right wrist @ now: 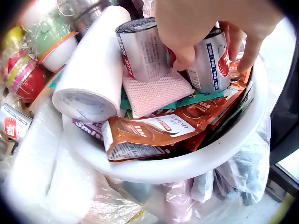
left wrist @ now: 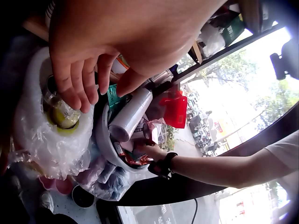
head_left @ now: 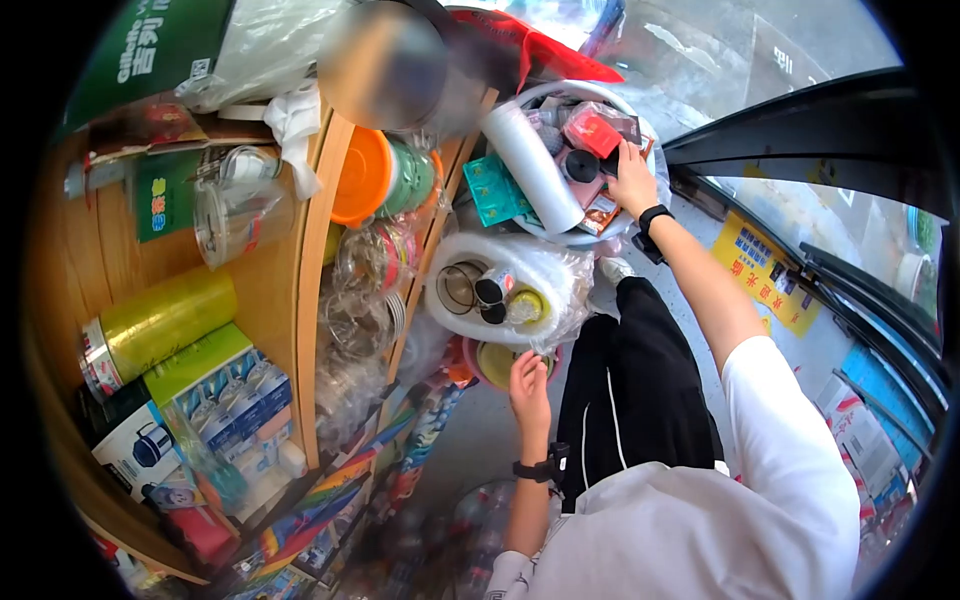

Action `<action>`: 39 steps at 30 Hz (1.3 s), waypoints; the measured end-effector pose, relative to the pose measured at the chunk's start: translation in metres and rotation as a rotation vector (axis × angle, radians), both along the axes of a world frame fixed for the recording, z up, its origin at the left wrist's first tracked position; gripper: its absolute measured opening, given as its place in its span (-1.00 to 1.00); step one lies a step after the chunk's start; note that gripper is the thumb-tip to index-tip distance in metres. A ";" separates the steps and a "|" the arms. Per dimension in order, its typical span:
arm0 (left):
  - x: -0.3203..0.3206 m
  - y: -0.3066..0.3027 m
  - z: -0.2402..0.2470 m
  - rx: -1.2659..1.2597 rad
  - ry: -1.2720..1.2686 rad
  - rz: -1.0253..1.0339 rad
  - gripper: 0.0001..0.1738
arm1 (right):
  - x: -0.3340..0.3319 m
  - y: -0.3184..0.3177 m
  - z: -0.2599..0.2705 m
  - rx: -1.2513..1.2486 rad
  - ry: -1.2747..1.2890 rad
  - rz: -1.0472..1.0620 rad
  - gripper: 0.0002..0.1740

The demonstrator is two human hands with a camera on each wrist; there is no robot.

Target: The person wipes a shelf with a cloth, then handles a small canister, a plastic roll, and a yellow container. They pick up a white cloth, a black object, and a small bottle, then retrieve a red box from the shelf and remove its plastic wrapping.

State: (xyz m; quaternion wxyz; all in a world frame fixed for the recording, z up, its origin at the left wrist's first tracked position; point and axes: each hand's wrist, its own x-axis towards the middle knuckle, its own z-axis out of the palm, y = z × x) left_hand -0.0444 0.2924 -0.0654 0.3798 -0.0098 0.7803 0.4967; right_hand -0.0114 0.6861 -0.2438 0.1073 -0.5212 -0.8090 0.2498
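Observation:
In the right wrist view my right hand reaches into a round white tub, thumb and fingers around a silver-labelled bin-bag roll. A similar roll with a black spiral end stands beside it on a pink mesh sponge. Orange-brown packets lie at the tub's near side, and a long white plastic roll leans across the left. My left hand hangs with relaxed fingers, holding nothing, near a plastic-wrapped white bundle with cups and another silver roll in its middle.
Wooden shelves with packaged goods, including an orange-lidded container, stand at the left. A red bag lies beyond the tub. A dark door frame runs along the right, by a yellow sign on the floor.

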 end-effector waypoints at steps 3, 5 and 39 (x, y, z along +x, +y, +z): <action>0.007 0.015 -0.011 -0.001 -0.030 -0.031 -0.55 | -0.001 0.007 -0.008 0.016 0.077 0.036 -0.20; 0.011 0.030 -0.025 0.033 -0.026 -0.041 -0.55 | -0.001 0.011 -0.007 -0.032 0.086 0.028 -0.27; -0.019 0.087 -0.046 0.080 0.441 -0.243 -0.17 | -0.037 -0.010 0.043 0.099 -0.010 0.547 -0.21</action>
